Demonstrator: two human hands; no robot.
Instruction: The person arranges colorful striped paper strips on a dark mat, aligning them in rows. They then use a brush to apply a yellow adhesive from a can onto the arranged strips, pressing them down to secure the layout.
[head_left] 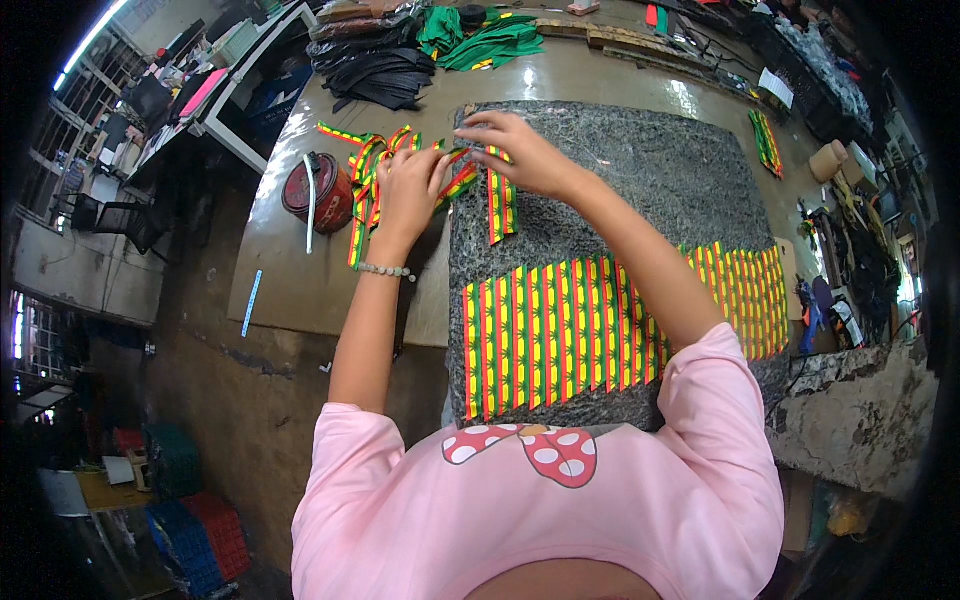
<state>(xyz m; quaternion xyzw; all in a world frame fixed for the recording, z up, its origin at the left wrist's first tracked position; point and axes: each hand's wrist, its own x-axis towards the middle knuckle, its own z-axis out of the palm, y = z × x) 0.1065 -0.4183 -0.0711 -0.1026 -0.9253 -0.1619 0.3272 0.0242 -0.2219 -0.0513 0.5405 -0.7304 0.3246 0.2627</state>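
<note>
My left hand [408, 185] is closed on part of a loose bundle of ribbon strips [368, 160], striped red, yellow and green, left of a dark fuzzy board [620, 150]. Beside it, over the board's far left corner, my right hand [525, 158] has its fingers apart and curved toward the left hand. Under the right hand a single striped strip [502, 212] extends down the board. Closer to me, many like strips [560, 335] lie side by side in a row across the board; my right forearm passes over some of them.
A dark red tin [325, 195] with a pale stick across it stands left of the bundle. Black strips [385, 75] and green strips [490, 42] are piled at the far side. A short striped bunch [765, 143] lies right of the board. A blue-white strip [252, 303] lies near the table's left edge.
</note>
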